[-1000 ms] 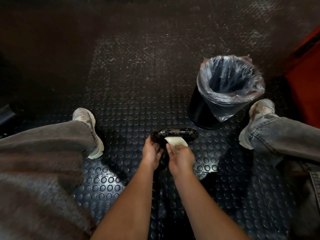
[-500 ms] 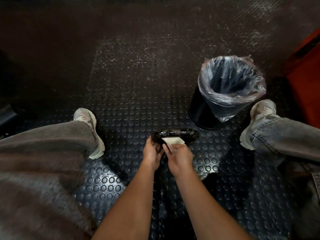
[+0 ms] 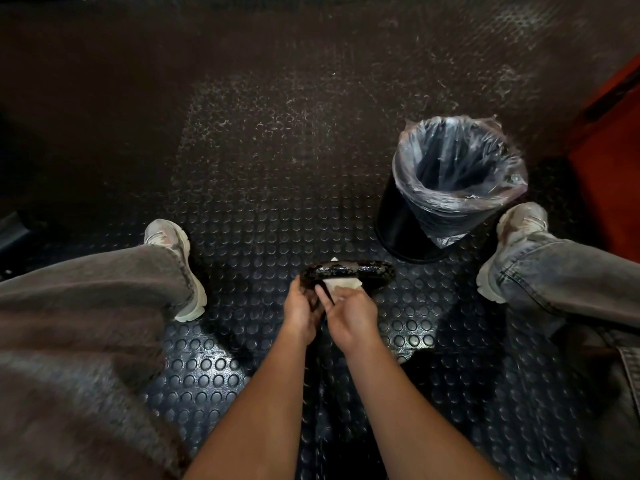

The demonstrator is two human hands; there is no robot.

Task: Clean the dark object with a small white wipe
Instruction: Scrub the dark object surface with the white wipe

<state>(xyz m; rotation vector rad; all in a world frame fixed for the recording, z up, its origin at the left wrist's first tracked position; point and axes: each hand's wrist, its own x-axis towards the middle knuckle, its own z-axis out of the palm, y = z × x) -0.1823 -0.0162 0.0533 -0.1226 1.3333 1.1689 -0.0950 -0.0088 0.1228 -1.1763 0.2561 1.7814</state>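
Dark object: glossy black oval piece (image 3: 346, 270), held low between the knees above the studded floor, long axis running left to right, its top face mottled with pale reflections.
Wipe: small white wipe (image 3: 341, 283) lies against the near edge of the dark object; a corner of white also shows at the far rim.
Left hand: left hand (image 3: 302, 308) grips the left end of the dark object, fingers curled round it; the fingertips are hidden underneath.
Right hand: right hand (image 3: 350, 315) pinches the wipe against the object, thumb on top, fingers bent under the cloth.
Floor: black rubber floor (image 3: 263, 209) with raised round studs, scuffed pale farther out.
Bin: black waste bin (image 3: 401, 223) lined with a clear plastic bag (image 3: 460, 174), standing beyond and to the right of the hands, near the right shoe (image 3: 516, 233).
Legs: 2 legs in grey jeans (image 3: 104, 282) spread to either side; left shoe (image 3: 173, 251) planted well apart from the hands.
Right edge: orange-red surface (image 3: 609, 161) behind the bin.
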